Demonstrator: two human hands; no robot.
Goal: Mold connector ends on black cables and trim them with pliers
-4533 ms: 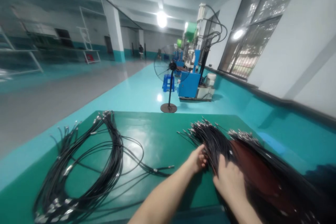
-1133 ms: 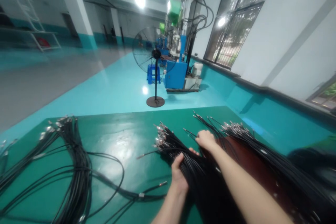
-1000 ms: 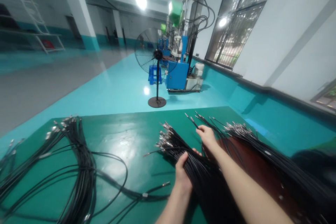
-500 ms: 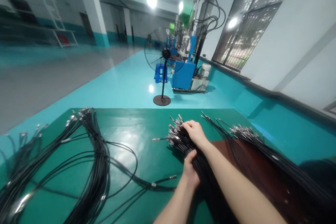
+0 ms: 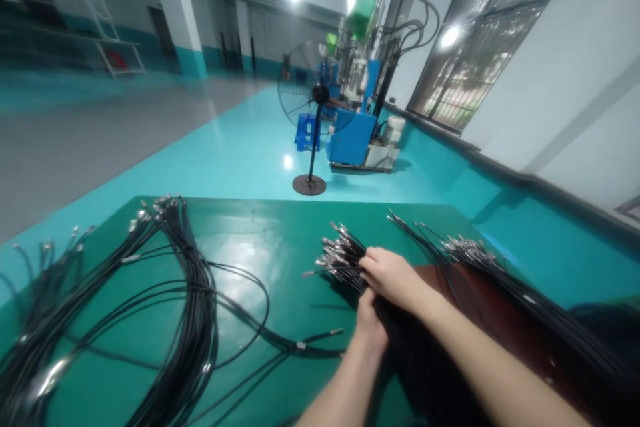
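Observation:
A thick bundle of black cables (image 5: 345,259) with silvery metal end fittings points away from me over the green table. My left hand (image 5: 371,321) grips the bundle from its left side, with part of the fingers hidden beneath it. From above and the right, my right hand (image 5: 393,275) wraps its fingers round the same bundle, just behind the metal ends. Both hands are close together, nearly touching. One cable end (image 5: 313,273) sticks out to the left of the others. The rest of the bundle runs back toward me under my right forearm.
Looped black cables (image 5: 197,307) lie on the left of the green table (image 5: 260,227). Another cable bundle (image 5: 473,250) rests at the right, by a dark red sheet (image 5: 470,307). Beyond the table stand a black fan (image 5: 310,183) and a blue machine (image 5: 353,137).
My right hand has slid back from the metal ends toward my left hand, still round the bundle. The protruding cable end sits farther back among the others. The view has shifted slightly.

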